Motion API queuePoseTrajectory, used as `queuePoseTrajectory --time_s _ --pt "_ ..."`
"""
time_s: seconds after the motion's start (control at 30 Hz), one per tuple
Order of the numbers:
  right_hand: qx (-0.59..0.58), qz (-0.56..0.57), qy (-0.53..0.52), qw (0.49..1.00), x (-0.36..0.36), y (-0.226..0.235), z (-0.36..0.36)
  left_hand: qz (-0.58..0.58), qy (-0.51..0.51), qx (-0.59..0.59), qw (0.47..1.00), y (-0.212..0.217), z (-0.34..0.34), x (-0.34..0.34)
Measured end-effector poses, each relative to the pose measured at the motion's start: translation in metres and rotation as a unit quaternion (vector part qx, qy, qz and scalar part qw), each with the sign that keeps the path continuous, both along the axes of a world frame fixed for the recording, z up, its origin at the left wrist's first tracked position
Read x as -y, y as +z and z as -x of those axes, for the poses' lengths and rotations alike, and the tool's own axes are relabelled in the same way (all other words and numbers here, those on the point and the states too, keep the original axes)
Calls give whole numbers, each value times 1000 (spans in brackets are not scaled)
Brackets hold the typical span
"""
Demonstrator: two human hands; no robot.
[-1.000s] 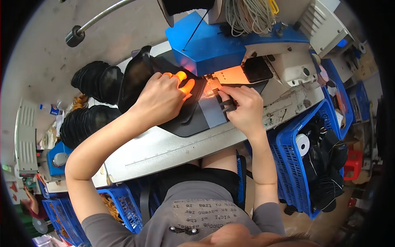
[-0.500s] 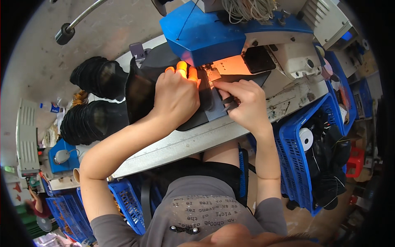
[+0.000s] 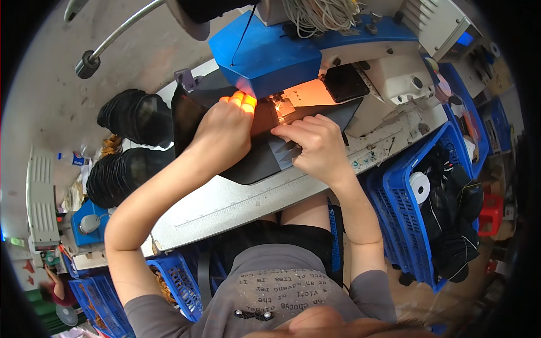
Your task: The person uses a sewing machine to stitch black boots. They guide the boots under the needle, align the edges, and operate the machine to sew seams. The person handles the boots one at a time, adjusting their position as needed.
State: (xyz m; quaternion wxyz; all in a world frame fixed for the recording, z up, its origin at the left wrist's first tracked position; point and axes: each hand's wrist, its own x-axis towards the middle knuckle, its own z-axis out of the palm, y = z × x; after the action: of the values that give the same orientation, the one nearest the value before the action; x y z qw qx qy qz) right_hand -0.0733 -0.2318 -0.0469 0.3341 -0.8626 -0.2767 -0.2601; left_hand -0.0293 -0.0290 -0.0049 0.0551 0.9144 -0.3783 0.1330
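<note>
A black sheet of material [image 3: 253, 169] lies under the blue-covered sewing machine head [image 3: 265, 62], its left side raised. My left hand [image 3: 224, 132] is closed on the sheet left of the needle area, its bent fingertips lit orange and partly hidden by the head. Just in front of the lit presser foot [image 3: 283, 107], my right hand [image 3: 315, 146] is closed, thumb and forefinger together at the sheet. Beneath its palm shows a dark, two-pointed thing [image 3: 289, 151], perhaps thread snips; the fingers hide the rest.
Two stacks of curved black pieces [image 3: 135, 118] stand left of the sheet. A black phone [image 3: 346, 83] rests on the machine bed. At right, a blue basket [image 3: 394, 197] holds black pieces and a white spool [image 3: 418, 187]. A metal arm [image 3: 121, 31] hangs at upper left.
Both hands have shifted a little left in the picture, together with the sheet. My right hand has turned, its fingers now lower beside the presser foot. The whole view has also shifted slightly.
</note>
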Motion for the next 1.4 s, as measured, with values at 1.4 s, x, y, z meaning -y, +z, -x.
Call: queuePoseTrajectory --time_s 1.4 --pt "64 -13 -25 998 14 -5 3 -117 -104 97 983 7 -12 -27"
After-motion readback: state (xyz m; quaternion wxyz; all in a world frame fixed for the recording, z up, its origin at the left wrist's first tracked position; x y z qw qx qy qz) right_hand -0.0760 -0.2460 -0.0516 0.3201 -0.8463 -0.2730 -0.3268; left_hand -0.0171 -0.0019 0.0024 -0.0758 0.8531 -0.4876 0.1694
